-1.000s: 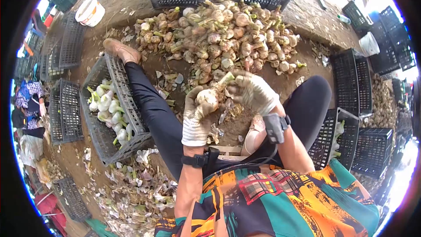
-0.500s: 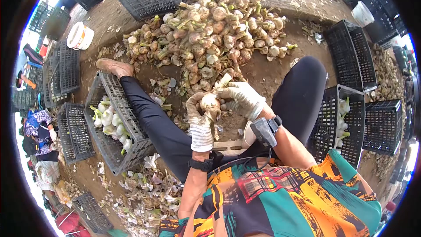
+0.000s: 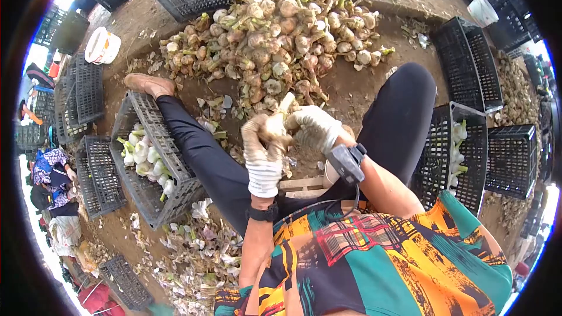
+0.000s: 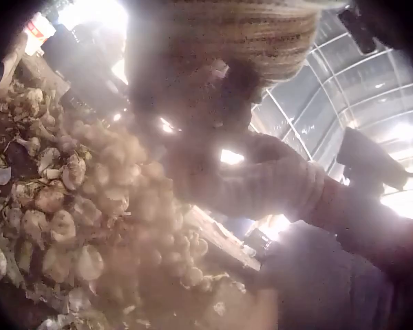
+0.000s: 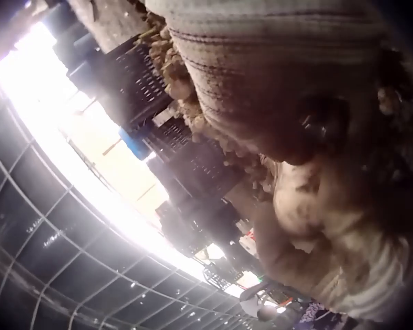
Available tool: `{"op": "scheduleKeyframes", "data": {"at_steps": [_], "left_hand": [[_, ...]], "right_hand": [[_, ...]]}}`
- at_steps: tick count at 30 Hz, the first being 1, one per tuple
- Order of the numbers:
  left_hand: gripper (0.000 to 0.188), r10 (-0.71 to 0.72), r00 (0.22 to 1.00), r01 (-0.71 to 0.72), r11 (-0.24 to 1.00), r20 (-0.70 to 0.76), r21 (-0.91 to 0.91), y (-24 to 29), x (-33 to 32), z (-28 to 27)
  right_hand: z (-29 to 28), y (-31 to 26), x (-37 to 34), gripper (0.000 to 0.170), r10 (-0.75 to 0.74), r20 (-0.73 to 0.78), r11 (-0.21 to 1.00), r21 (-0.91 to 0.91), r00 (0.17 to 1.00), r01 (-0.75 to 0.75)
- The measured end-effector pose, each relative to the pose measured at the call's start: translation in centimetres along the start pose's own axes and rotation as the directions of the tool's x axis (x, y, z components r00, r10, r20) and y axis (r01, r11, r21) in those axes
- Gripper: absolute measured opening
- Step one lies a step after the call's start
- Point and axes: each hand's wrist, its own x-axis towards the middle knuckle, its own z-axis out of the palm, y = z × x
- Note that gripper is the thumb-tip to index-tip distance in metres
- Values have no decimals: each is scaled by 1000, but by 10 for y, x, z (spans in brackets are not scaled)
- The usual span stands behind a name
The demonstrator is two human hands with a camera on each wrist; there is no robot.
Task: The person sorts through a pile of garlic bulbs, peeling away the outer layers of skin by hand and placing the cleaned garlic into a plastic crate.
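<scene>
In the head view a garlic bulb (image 3: pixel 274 126) with its stem (image 3: pixel 285 104) upward is held between both gloved hands. My left hand (image 3: pixel 262 155) curls its fingers round the bulb from the left. The right hand (image 3: pixel 315 129) pinches at the stem and outer skin on the right side. The right wrist view shows the pale bulb (image 5: pixel 296 199) within the left hand's fingers (image 5: pixel 279 258), partly in shadow. The left wrist view is hazy, with the right hand's glove (image 4: pixel 268 189) beyond the dark left glove. A pile of unpeeled garlic (image 3: pixel 275 35) lies just ahead.
A crate (image 3: pixel 153 182) with white garlic stands beside the left leg, and another crate (image 3: pixel 433 146) stands at the right. Empty crates (image 3: pixel 468 70) flank the right side. Loose skins (image 3: pixel 199 251) cover the ground lower left. A white bucket (image 3: pixel 102 45) stands upper left.
Both hands stay together on the bulb, and the right fingers have shifted in closer round it. The head view has turned, so the pile and crates appear further left and higher.
</scene>
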Motion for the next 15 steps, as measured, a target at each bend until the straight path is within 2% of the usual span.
{"op": "scheduleKeyframes", "data": {"at_steps": [1,2,3,4,5,6,8,10,11,12,14,15], "left_hand": [[37,120,985,-98,980,-123,171,-8,11,2],[40,-371,923,284,840,-106,-462,-1,1,3],[41,-566,824,405,576,11,-710,-9,4,-1],[45,-684,704,453,229,188,-862,-27,7,-9],[47,-648,692,525,150,318,-838,-61,-1,-23],[50,-657,663,531,75,359,-844,-59,0,-13],[55,-729,606,495,30,319,-869,-54,4,-13],[57,-773,569,551,104,282,-828,-48,12,-21],[58,-798,547,576,137,255,-806,-44,14,-26],[61,-832,541,544,233,125,-806,-36,17,-19],[59,-736,664,501,308,131,-809,-39,12,-10],[31,-456,873,481,755,170,-446,-65,15,-19]], "right_hand": [[0,3,-4,10,3,-45,997,-73,999,-6],[2,4,-6,13,-4,-83,989,-149,997,-9],[7,7,-5,14,-60,-116,961,-275,991,26],[13,10,-3,16,-125,-140,915,-399,982,60],[18,12,1,21,-237,-56,799,-579,970,162],[16,26,10,24,-285,-34,792,-571,958,216],[12,25,16,26,-372,26,571,-782,928,251],[9,17,10,26,-185,-10,826,-544,983,150],[-5,27,14,26,-217,65,884,-410,974,225],[19,-1,-9,27,16,10,996,-85,1000,-15],[12,8,-6,26,-27,-52,985,-174,998,18],[7,9,-8,25,-5,-48,994,-111,999,-1]]}}
